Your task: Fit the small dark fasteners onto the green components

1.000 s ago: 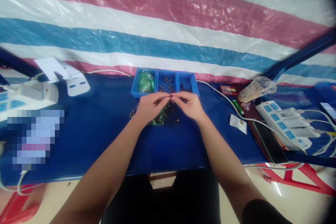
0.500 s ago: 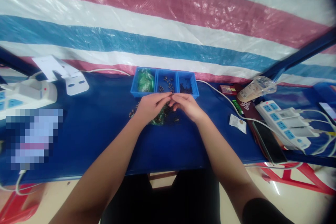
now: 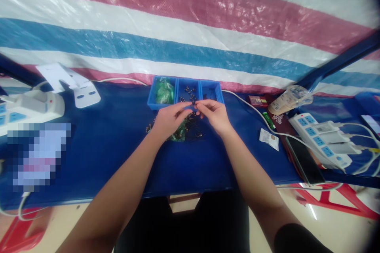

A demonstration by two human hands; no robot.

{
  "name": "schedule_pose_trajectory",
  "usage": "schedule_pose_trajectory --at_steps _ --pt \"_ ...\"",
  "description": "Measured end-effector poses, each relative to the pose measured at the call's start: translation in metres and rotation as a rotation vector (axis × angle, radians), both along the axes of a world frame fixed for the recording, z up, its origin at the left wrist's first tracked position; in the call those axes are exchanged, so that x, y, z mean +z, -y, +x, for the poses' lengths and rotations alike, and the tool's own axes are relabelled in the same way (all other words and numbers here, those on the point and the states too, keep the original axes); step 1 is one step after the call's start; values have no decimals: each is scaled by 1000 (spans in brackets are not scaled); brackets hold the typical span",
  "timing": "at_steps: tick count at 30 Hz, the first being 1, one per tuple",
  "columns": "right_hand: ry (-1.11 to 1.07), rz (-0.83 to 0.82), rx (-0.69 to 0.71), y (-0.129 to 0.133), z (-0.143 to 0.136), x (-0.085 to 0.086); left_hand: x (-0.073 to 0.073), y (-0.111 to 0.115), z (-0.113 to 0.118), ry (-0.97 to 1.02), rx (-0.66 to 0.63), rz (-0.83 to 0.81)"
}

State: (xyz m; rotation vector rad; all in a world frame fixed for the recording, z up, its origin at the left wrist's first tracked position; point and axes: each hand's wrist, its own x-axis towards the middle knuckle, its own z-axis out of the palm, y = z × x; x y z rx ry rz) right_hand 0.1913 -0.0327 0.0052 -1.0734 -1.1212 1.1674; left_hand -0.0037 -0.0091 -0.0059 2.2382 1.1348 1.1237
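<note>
My left hand point(image 3: 170, 119) and my right hand point(image 3: 216, 117) meet fingertip to fingertip just in front of the blue bins. Both are closed in a pinch, with a tiny dark piece between them, too small to name. Below lies a loose pile of small metal screw-like parts point(image 3: 199, 134) on crumpled green plastic point(image 3: 179, 134), partly covered by my hands. The left blue bin point(image 3: 152, 97) holds a green plastic bag point(image 3: 164, 91). Small brassy parts point(image 3: 192, 97) lie in the middle bin, and dark little pieces point(image 3: 209, 94) in the right one.
A blue table point(image 3: 113, 146) carries everything. At left are a white stand point(image 3: 86, 94), a power strip point(image 3: 32, 106) and a blurred-out phone-like device point(image 3: 41, 154). On the right sit a plastic cup point(image 3: 286, 101), a small packet point(image 3: 268, 139), a dark phone point(image 3: 305, 160) and another power strip point(image 3: 319, 140) with cables.
My fingertips have drawn slightly apart and moved a little away from me. The right hand's thumb and fingers now show in a clearer pinch. The bins and pile stay put.
</note>
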Motion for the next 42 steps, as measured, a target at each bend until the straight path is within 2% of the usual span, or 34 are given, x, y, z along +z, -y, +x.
schedule_pose_trajectory --at_steps 6,13,21,27,29,33,35,42 --pt "46 -18 38 0 3 -1 -1 0 1 -1 34 46" --pt "110 59 5 2 0 2 -2 0 0 -10 55 -6" --pt "378 162 -82 5 2 1 -3 0 0 -17 47 11" --pt "471 179 -70 5 6 0 -2 0 0 -41 39 18" --pt "530 188 -126 3 10 1 0 1 1 -47 45 14" --pt "745 247 -378 -4 26 0 2 3 1 -30 71 15" --pt "866 239 -457 -7 36 -1 3 3 1 -23 76 22" --pt "948 233 -436 -13 51 -9 2 2 0 -28 73 43"
